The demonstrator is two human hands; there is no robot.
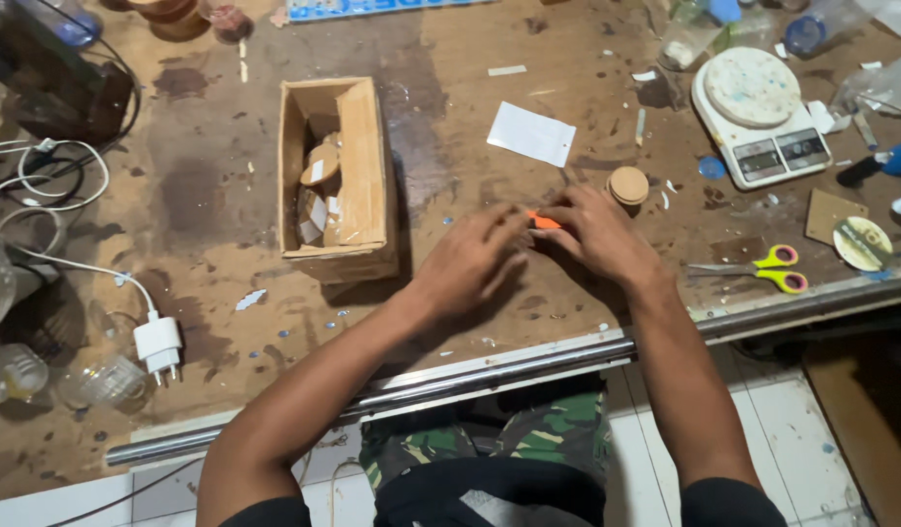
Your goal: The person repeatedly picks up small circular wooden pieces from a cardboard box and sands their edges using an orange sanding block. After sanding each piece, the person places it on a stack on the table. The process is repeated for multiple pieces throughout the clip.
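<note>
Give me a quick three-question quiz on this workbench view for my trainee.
1. True or false: both hands meet over a small orange piece.
2. Which lies nearest the right hand? A) the round cork lid B) the scissors C) the white charger
3. What stands left of the left hand?

Key:
1. True.
2. A.
3. An open cardboard box holding round pieces with white tags.

Dim warm light from above, soft shadows, edges slightly blurred and bent.
</note>
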